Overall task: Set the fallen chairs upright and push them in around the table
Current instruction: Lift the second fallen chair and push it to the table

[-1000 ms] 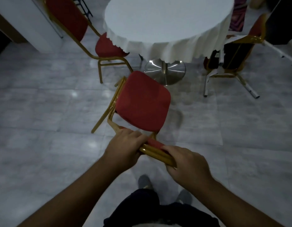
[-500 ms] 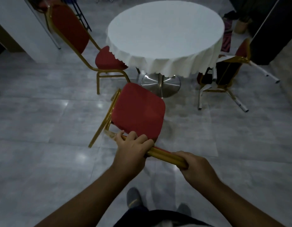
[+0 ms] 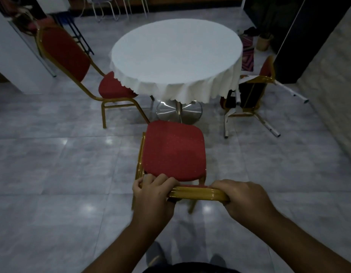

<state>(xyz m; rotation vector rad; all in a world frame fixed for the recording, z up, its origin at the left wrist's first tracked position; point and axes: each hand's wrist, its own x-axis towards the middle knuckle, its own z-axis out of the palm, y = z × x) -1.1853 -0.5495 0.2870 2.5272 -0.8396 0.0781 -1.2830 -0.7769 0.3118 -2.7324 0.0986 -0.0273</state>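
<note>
No readable text, labels, brands, numbers or signs anywhere in the frame; picture is dim and soft.

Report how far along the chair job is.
Done: the left chair stands upright, its seat at the table. In hand: both hands, left and right, grip the top rail of the near chair, upright but not pushed in. Left: the right chair lies tipped over.
</note>
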